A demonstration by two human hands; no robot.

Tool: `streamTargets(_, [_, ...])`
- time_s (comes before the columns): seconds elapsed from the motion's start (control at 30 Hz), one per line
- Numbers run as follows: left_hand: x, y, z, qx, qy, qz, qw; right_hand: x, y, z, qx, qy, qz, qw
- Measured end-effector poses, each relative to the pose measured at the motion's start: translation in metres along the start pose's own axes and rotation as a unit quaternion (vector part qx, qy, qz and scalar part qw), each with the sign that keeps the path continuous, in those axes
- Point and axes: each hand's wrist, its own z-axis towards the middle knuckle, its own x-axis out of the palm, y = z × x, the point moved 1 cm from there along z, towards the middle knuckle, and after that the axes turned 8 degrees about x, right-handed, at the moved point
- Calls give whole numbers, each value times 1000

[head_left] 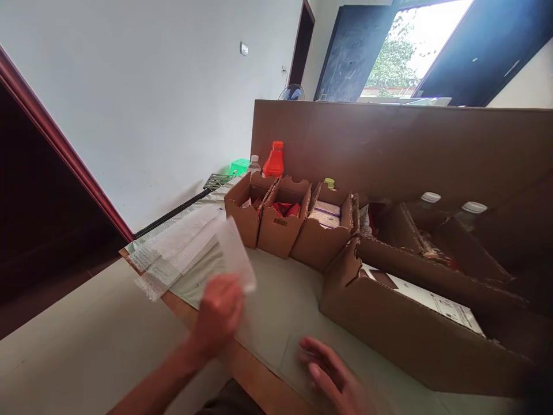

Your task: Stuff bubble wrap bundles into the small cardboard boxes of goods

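Observation:
My left hand [218,314] is closed on a clear bubble-wrap pouch [235,256], holding it up above the pale green table cover [276,300]. A stack of more bubble-wrap pouches [173,251] lies just left of it. My right hand [332,374] hovers low over the cover near the front edge, fingers spread, holding nothing. Both hands are a little blurred.
Three small open cardboard boxes [280,216] with red and white packets stand in a row behind. A large open carton [410,323] with printed sheets sits to the right. A tall cardboard sheet [389,150], an orange bottle [273,161] and clear bottles [427,204] are at the back.

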Motion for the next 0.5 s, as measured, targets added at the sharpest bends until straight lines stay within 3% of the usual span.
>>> streamTargets(0.13, [47, -91, -50, 98, 70, -148, 982, 26, 21, 41, 28, 32, 33, 999])
streamTargets(0.2, [60, -111, -68, 131, 49, -175, 975, 24, 25, 54, 15, 13, -16, 1000])
streamTargets(0.23, [62, -111, -73, 144, 50, -176, 973, 21, 26, 57, 8, -8, -44, 999])
streamTargets(0.27, [59, -104, -73, 151, 60, -165, 973, 17, 25, 57, 2, -35, -70, 997])
streamTargets(0.33, [45, -68, -63, 118, 116, -108, 980, 8, 24, 53, -3, -95, -115, 989])
streamTargets(0.43, [9, 25, -29, -45, 139, 63, 987, -5, 21, 43, 8, -140, -162, 977])
streamTargets(0.5, [-17, 90, -6, -131, 128, 131, 974, -9, 19, 39, 12, -123, -178, 976])
